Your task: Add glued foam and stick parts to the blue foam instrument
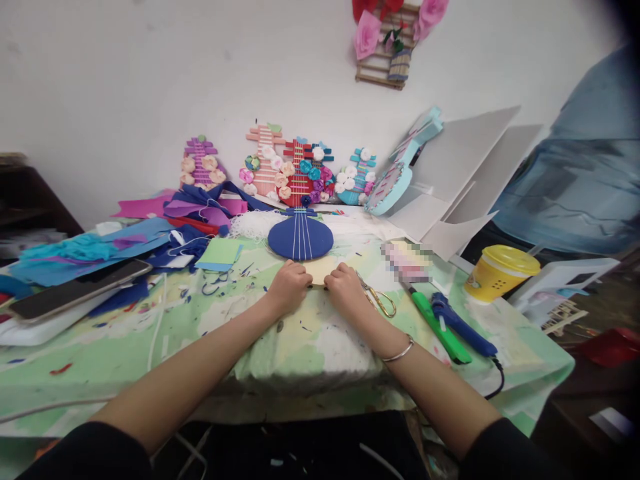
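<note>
My left hand and my right hand are both closed, knuckles up, side by side over the table. Between them they grip a pale cream piece of paper, one hand at each side. Just beyond it lies a dark blue lute-shaped craft piece with white strings. Gold-handled scissors lie beside my right hand, their blades partly hidden by it. My fingertips are tucked under and do not show.
Finished lute crafts with flowers lean on the wall. At right lie a green cutter, a blue glue gun and a yellow lidded cup. A phone and coloured scraps cover the left.
</note>
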The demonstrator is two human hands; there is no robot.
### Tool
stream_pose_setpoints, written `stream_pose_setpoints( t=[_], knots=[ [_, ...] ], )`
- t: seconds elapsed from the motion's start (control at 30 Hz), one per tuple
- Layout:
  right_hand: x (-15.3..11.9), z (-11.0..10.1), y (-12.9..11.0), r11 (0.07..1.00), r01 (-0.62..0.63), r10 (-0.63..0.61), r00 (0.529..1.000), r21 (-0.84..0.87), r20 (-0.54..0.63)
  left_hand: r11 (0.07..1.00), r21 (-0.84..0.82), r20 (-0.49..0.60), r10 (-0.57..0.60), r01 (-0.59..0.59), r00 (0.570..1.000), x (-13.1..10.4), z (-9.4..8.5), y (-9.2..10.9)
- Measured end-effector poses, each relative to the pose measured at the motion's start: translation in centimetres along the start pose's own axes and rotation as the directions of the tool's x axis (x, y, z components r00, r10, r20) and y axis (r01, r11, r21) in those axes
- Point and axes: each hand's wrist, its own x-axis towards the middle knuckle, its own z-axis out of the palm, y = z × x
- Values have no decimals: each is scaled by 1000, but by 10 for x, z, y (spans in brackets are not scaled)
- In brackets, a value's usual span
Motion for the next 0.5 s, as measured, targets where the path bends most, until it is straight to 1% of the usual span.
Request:
stream_pose_setpoints(
  t=[0.17, 0.33, 0.5],
  knots=[
    [2, -1, -1, 999, 46, -46, 999, -5, 5, 1000, -21, 3, -5, 5, 1000, 0, -1, 3],
    [4, 3, -1, 996, 83, -83, 997, -17, 0, 999, -36, -10, -15, 14, 1000, 0, -1, 5],
    [2, 3, -3, 996, 85, -86, 995, -32, -42, 998, -42, -36, -50, 49, 998, 0, -1, 4]
  ],
)
